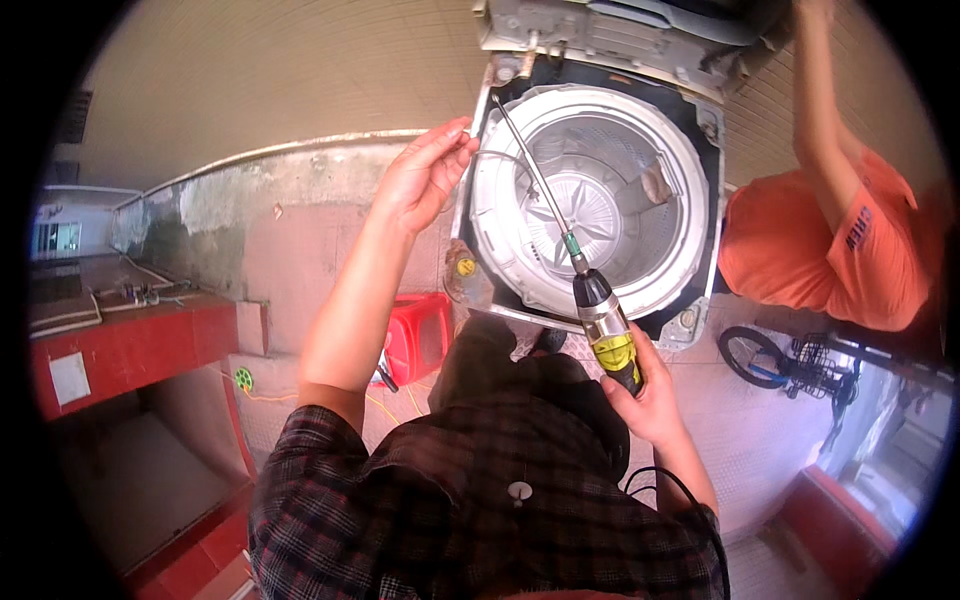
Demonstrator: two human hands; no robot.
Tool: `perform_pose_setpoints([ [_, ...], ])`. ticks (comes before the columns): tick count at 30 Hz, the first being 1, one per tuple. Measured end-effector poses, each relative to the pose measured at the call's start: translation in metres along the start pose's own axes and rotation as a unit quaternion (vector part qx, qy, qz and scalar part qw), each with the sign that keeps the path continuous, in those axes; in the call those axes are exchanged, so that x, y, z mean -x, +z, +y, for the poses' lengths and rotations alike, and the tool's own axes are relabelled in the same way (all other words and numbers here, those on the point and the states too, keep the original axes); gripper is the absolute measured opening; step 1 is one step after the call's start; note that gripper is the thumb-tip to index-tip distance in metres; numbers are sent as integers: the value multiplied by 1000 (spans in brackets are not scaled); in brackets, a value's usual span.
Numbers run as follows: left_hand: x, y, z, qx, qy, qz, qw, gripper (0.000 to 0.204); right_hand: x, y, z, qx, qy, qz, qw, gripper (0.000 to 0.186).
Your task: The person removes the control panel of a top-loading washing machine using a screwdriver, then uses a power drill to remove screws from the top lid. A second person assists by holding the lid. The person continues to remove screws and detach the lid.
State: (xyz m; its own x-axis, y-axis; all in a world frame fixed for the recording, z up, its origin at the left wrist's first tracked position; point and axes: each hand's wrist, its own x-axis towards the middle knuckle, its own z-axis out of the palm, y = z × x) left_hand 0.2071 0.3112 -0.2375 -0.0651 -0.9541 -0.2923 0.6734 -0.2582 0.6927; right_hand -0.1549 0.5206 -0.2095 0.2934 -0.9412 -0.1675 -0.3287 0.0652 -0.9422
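In front of me stands a top-loading washing machine (483, 225) with its top raised, so the white tub ring (500, 262) and the drum show. My right hand (650, 388) grips a power drill (605, 322) with a black, silver and yellow-green body. A long metal bit (530, 160) runs from its chuck across the tub, its tip by the far left corner of the machine. At the left edge of the machine, my left hand (430, 178) has thumb and fingers pinched together; what they hold is too small to tell. A thin grey hose (500, 154) curves beside these fingers.
A person in an orange shirt (820, 245) stands at the right, one arm up by the raised top panel (620, 35). A red plastic stool (418, 335) sits left of my legs. Behind the person is a bicycle (765, 358). A red-sided counter (140, 345) stands far left.
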Motion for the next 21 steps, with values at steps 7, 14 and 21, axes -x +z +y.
perform_pose_setpoints([
  [7,-31,18,-19,53,-35,-87,994,25,20,-14,4,25,12,19,999,76],
  [14,-58,15,-10,124,-68,-162,977,16,6,-4,-13,45,27,25,998,76],
  [21,-52,35,8,51,-86,-141,985,21,-5,7,-15,12,50,43,998,76],
])
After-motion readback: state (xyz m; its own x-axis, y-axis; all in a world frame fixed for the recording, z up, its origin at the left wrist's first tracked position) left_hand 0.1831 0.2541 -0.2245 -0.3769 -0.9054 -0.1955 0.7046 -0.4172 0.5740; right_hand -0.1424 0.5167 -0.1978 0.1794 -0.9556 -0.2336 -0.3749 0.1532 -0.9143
